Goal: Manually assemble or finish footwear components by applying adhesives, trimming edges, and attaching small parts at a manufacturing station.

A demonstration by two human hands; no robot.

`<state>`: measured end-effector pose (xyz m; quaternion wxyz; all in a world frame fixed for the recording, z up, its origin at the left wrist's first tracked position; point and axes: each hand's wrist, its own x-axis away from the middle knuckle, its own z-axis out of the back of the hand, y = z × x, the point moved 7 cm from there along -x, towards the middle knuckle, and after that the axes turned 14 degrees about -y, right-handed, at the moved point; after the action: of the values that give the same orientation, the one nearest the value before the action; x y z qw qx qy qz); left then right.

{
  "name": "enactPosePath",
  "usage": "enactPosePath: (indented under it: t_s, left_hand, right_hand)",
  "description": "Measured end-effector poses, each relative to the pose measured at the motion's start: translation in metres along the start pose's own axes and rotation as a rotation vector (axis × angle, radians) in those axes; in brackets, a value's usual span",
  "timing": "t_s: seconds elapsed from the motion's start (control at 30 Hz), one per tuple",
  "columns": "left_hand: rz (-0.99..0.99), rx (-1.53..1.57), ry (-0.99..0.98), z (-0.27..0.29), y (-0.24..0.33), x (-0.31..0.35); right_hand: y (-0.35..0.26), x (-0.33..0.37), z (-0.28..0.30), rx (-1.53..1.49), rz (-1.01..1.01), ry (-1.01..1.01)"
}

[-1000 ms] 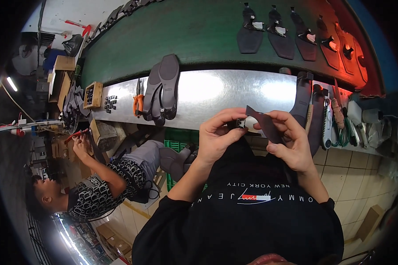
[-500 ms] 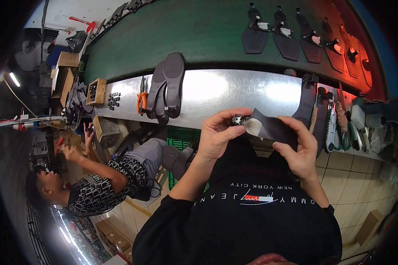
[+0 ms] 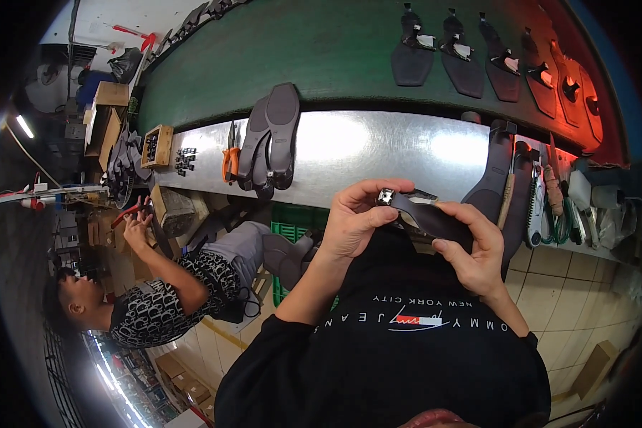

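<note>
My left hand (image 3: 355, 220) pinches a shiny metal buckle (image 3: 386, 197) between thumb and fingers, at the left end of a dark sandal strap (image 3: 439, 219). The strap's other end is between the thumb and fingers of my right hand (image 3: 480, 250). Held in front of my chest, at the near edge of the metal bench, the strap curves between both hands. Its far end is partly hidden by my right fingers. To the left on the bench lies a pair of dark sandal soles (image 3: 282, 118), beside orange-handled pliers (image 3: 230, 165).
Small dark fittings (image 3: 185, 161) and a wooden box (image 3: 165, 146) are on the metal bench (image 3: 385, 139). Beyond runs a green conveyor belt (image 3: 321, 57) carrying several sandals. A utility knife (image 3: 535, 210) and tools lie at right. A co-worker (image 3: 171, 285) sits at left.
The strap has turned in my hands: its pale underside no longer shows and the buckle now faces up. The co-worker's hands have come together around a red-handled tool.
</note>
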<state>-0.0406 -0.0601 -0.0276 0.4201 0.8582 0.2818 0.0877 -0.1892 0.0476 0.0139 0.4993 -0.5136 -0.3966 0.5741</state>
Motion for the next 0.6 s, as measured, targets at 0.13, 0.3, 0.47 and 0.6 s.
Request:
enactPosePath:
  t_s: [0.13,0.3,0.47,0.6]
  left_hand:
    - [0.011,-0.011,-0.002,0.0007,-0.0015,-0.0001]
    - [0.007,-0.017,0.012,0.0005,-0.0009,0.0]
    - [0.025,-0.073,0.002,-0.0025,0.002,-0.0012]
    - [0.012,-0.113,-0.01,-0.004,0.0039,-0.0017]
  right_hand:
    - [0.0007,-0.0006,-0.0005,-0.009,-0.009,-0.01]
    - [-0.001,-0.0022,0.0,-0.008,-0.01,-0.016]
    - [-0.0036,-0.0041,0.001,0.028,0.0,-0.041]
    - [-0.0052,-0.0052,0.0017,0.058,0.009,-0.037]
